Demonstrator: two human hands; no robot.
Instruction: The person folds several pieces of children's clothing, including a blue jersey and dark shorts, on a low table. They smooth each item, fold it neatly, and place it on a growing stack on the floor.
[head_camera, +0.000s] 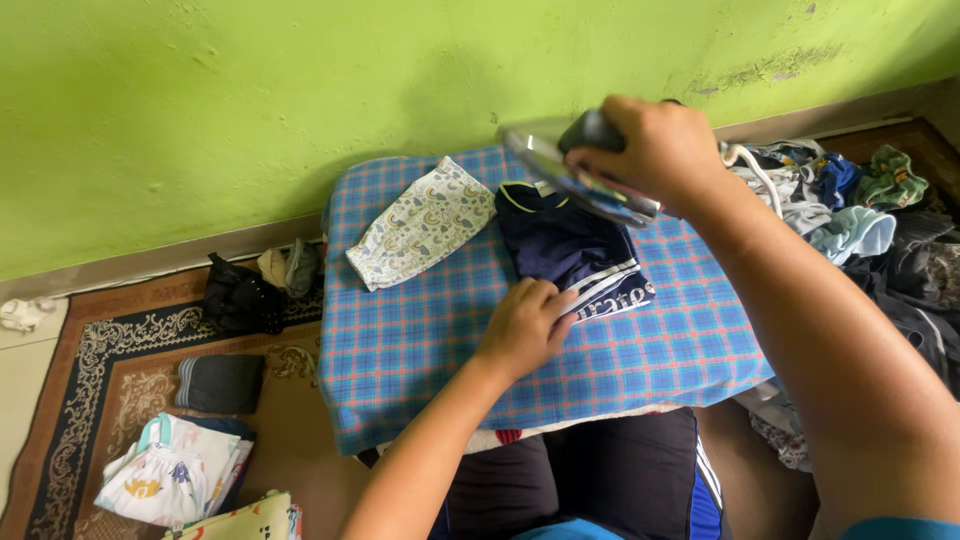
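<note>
Right hand (655, 150) fingers wrap the iron (580, 175), lifted above the folded navy shirt (570, 250) on the checked tabletop (420, 340). Left hand (525, 325) fingers, pressed together, pin the hem; best kept flat, away from the soleplate.

The iron (585, 175) has a glossy, mirror-smooth metal soleplate and a dark matt plastic handle. The navy garment (570, 245) is soft matt cloth, the worktop (420, 340) cover woven checked cotton. The green wall (300, 90) looks rough, scuffed plaster.
</note>
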